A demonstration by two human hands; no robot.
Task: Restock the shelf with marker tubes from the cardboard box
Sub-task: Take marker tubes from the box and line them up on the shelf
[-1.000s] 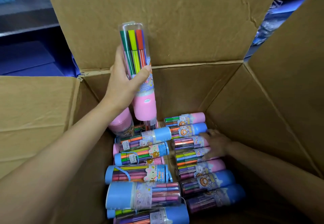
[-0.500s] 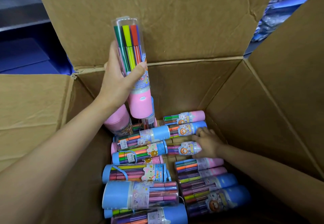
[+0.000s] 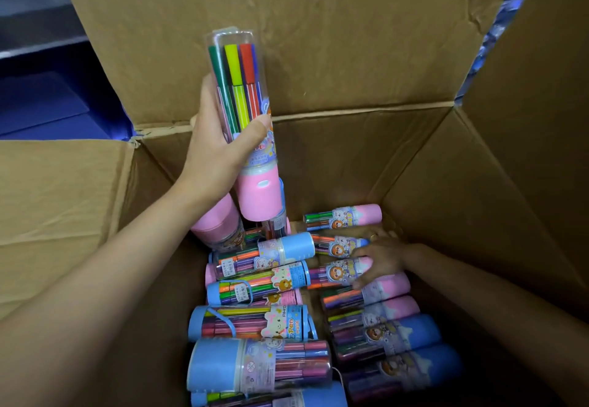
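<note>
Hands: left [image 3: 220, 148] gripping upright pink-capped marker tube [image 3: 245, 126], right [image 3: 379, 260] clasping another [image 3: 341, 271] inside tube-filled cardboard box [image 3: 366, 40].

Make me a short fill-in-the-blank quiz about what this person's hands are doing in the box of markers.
1. The left hand holds a clear marker tube with a ____ cap upright.
2. The right hand reaches down into the brown ____ box.
3. The right hand's fingers touch tubes that lie ____.

Missing words: pink; cardboard; flat
</note>
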